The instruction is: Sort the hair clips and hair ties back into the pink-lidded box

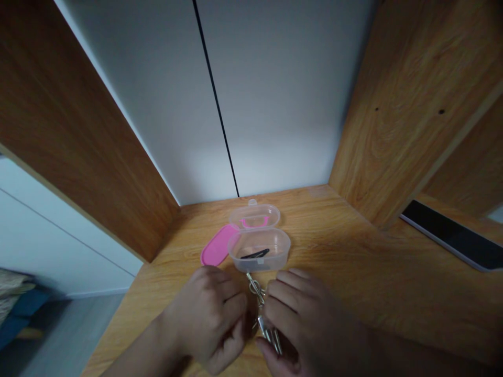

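Slim silvery metal clips (271,336) are best gathered with light fingertip pressure, it would seem, each piece being eased free lengthwise so that neighbours are not snagged or scattered across the wood-grained counter (173,293) between the hands. The right hand (304,314) is partly closed, its fingers curled and its thumb brought near, with clips bunched at the fingertips; whether they are firmly gripped cannot be told. The left hand (214,317) is curled into a loose fist just beside them, its palm hidden, so any contents cannot be told. The clips are narrow and shiny, some seen as straight bars, while looped shapes are shown nearer the far end of the cluster; finer detail is blurred. Just beyond the hands, black hair clips (255,255) are held in an open, clear plastic box (281,257), flanked by a pink oval panel (217,247).
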Available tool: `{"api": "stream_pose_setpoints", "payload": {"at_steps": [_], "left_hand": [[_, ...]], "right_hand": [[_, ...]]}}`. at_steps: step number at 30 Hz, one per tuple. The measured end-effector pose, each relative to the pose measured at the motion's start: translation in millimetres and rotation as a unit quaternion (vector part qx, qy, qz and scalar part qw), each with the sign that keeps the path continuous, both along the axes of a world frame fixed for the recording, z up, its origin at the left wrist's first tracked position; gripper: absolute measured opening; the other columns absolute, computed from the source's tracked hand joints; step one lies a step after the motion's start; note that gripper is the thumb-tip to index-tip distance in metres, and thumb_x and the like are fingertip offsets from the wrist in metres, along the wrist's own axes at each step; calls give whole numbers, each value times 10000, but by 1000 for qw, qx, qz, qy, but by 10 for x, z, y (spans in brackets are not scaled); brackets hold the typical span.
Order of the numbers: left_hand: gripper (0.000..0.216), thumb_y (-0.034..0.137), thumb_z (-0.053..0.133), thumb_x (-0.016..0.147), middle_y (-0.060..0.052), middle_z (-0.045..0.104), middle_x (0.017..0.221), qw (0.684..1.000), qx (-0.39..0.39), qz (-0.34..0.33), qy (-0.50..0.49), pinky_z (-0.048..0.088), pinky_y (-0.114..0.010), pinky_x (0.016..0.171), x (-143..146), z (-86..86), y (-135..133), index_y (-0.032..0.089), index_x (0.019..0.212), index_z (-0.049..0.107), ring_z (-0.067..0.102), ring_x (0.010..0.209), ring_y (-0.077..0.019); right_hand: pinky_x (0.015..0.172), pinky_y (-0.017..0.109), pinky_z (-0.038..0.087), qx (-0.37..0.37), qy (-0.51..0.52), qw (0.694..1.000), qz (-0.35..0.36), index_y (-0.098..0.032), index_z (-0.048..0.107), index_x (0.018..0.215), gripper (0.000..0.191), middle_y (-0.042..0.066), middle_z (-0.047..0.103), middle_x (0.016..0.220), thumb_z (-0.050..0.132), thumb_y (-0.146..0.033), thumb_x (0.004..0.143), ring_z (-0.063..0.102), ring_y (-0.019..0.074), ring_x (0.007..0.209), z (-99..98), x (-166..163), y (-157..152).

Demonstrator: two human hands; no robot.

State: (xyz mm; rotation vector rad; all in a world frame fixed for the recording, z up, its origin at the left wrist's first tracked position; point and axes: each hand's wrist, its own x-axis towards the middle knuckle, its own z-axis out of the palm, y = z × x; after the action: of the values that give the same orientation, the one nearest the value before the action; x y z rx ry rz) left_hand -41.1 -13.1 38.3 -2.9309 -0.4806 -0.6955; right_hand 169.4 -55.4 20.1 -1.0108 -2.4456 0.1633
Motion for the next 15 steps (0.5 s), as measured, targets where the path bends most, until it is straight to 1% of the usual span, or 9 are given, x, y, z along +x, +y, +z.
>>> {"api": "stream_pose_setpoints", "payload": {"at_steps": [1,3,5,6,9,11,15], "left_hand": [[98,184,484,699,1,504,519,1000,-14,2,11,223,-357,433,16,-12,-11,248,635,445,391,423,-166],[103,195,491,696,3,498,510,999,-35,2,19,209,-359,431,42,-39,-26,245,620,442,392,417,-161],[106,179,483,674,5,490,504,999,-45,-3,11,201,-364,436,55,-62,-32,242,607,431,388,415,-159],[104,167,479,660,4,493,507,999,-49,-6,5,200,-366,439,59,-72,-34,240,604,430,390,418,-159],[100,155,476,639,-1,505,508,998,-63,-13,-11,190,-369,440,75,-103,-35,237,600,434,405,426,-163],[105,162,473,652,-3,500,498,997,-76,-19,-22,173,-366,438,94,-134,-33,237,589,432,403,422,-165],[124,184,457,661,13,457,483,992,-90,-59,-67,153,-350,428,136,-210,-29,227,557,403,337,397,-142]], "right_hand": [[638,354,403,-16,-22,999,-35,-196,645,782,174,53,707,792,753,-322,729,613,229,720,-1,-17,-29],[561,360,360,-78,-78,990,-87,-192,676,792,232,71,721,738,748,-397,710,632,256,644,-3,-51,-72],[511,355,293,-132,-124,977,-113,-189,702,814,222,88,742,732,705,-390,723,660,275,614,5,-75,-92],[497,355,256,-144,-140,973,-114,-188,710,823,196,92,752,739,672,-360,735,672,277,607,12,-82,-95],[486,362,170,-135,-161,972,-103,-195,705,796,150,85,757,721,590,-266,733,670,256,567,35,-83,-92],[484,359,143,-130,-163,973,-102,-200,687,751,129,77,748,689,592,-262,689,639,238,523,36,-74,-84],[476,351,119,-128,-172,972,-94,-203,646,688,100,71,734,645,611,-274,628,568,212,468,-18,-56,-55]]}}
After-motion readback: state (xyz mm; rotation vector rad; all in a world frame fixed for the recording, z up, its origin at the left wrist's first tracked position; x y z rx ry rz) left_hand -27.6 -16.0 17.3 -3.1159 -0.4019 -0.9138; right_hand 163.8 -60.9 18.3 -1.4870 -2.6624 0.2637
